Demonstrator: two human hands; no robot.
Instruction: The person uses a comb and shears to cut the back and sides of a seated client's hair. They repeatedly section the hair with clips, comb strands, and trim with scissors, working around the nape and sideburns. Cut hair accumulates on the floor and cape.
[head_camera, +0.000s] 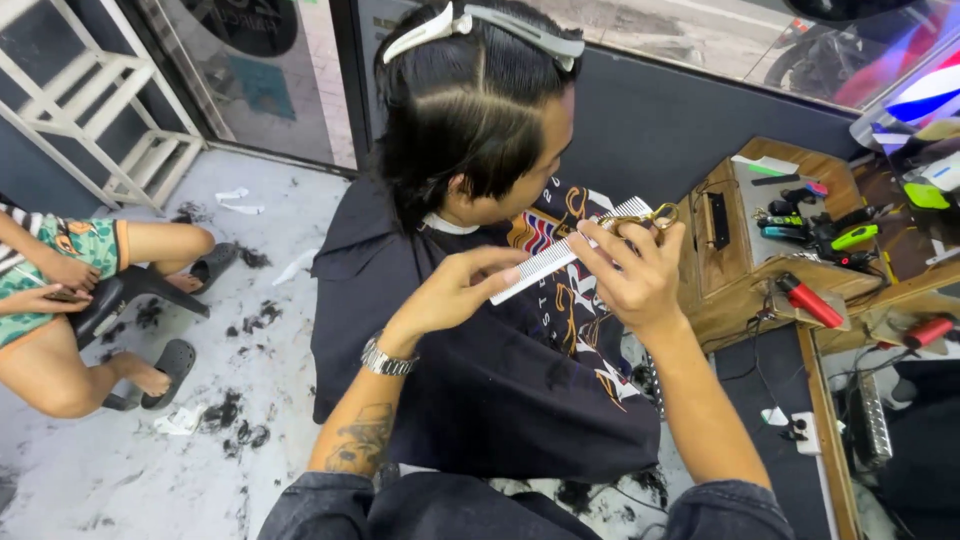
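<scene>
Hair clippings (235, 420) lie on the floor (120, 470); my right hand (635, 275) grips comb (570, 250) and scissors (640, 218), my open left hand (455, 290) touches the comb.

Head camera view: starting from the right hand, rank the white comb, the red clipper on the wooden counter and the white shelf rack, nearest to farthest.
From the right hand:
1. White comb, touching it, held at the fingers.
2. Red clipper, to its right on the wooden counter.
3. White shelf rack, far left by the glass.

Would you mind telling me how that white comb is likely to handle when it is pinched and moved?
The white comb looks thin and flat, so probably light and fairly stiff. Its fine teeth may flex. The left hand touches one end only, so it could pivot.
</scene>
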